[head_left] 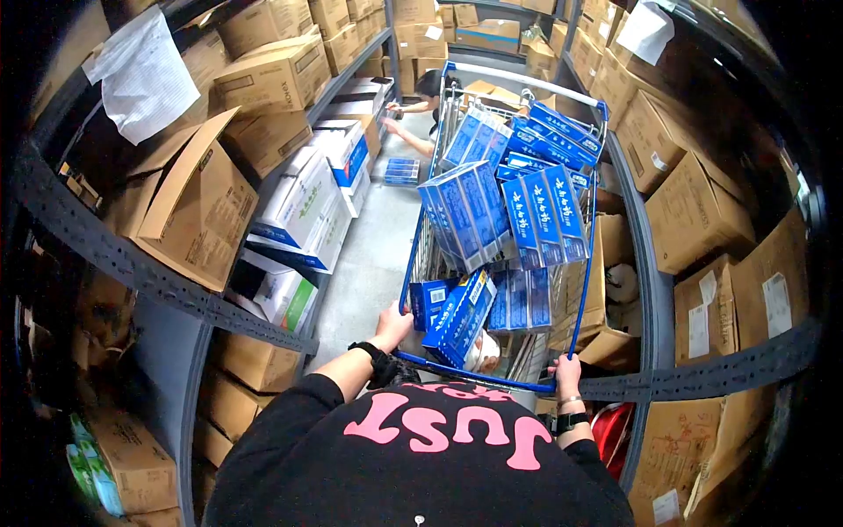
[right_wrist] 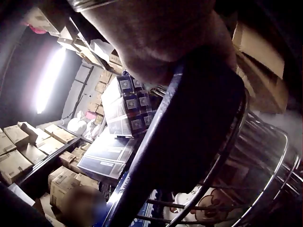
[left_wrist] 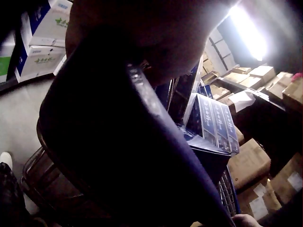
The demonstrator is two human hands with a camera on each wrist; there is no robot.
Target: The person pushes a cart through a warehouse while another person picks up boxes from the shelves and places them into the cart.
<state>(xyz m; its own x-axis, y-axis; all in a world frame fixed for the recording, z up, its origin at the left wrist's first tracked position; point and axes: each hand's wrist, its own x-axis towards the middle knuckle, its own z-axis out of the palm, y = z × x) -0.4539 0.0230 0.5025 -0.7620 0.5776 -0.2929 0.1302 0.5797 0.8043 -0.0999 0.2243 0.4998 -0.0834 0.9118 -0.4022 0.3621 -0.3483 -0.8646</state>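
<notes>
A metal shopping cart (head_left: pixel 590 290) with a blue rim stands in front of me, loaded with several blue toothpaste-style multipacks (head_left: pixel 464 215) that bear white characters. My left hand (head_left: pixel 394 323) grips the cart's near left corner. At the near right corner, my right hand (head_left: pixel 567 376) holds the same rim. One long blue box (head_left: pixel 459 318) leans inside the near end, beside a stacked pack (head_left: pixel 521 300). In the right wrist view, the hand (right_wrist: pixel 161 42) wraps over the dark blue rim (right_wrist: pixel 142 161). The left wrist view shows the left hand (left_wrist: pixel 142 33) above the rim.
Shelves with cardboard boxes (head_left: pixel 272 75) line both sides of the narrow aisle. White cartons (head_left: pixel 303 202) sit low on the left. Past the cart, another person's arm (head_left: pixel 408 136) reaches toward the left shelf, near a blue pack (head_left: pixel 402 170) on the floor. An open carton (head_left: pixel 606 329) lies right.
</notes>
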